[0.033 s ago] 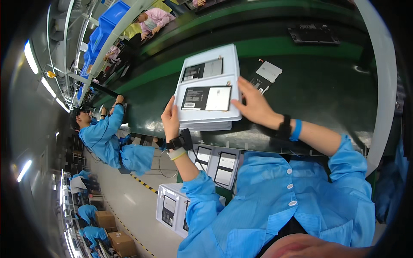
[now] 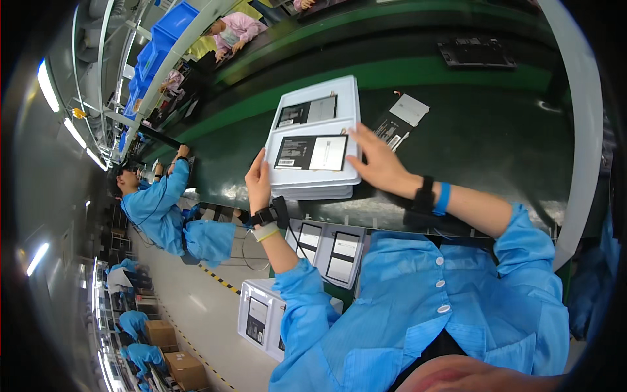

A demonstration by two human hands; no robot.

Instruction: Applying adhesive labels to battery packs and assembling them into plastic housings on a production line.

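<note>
Head: hands [image 2: 258, 186] [image 2: 385, 166] at tray [image 2: 313, 178] edges

Near the upper right edge of the long dark green work surface [image 2: 503, 144], we see a flat black rectangular panel [image 2: 477, 52]. To its right we find a pale grey post [image 2: 587, 124], bowed by the lens. On our left, a co-worker in a light-blue smock [image 2: 155, 201] sits at the bench with arms raised to its edge. Farther up we notice a person in a pink smock [image 2: 243, 27], close to a row of bright blue plastic bins [image 2: 149, 57]. Long white tube lamps [image 2: 46, 86] glow at far left. Below, we see black-and-yellow striped tape [image 2: 221, 279] crossing the pale grey floor [image 2: 202, 310], and brown cardboard boxes [image 2: 186, 370].
</note>
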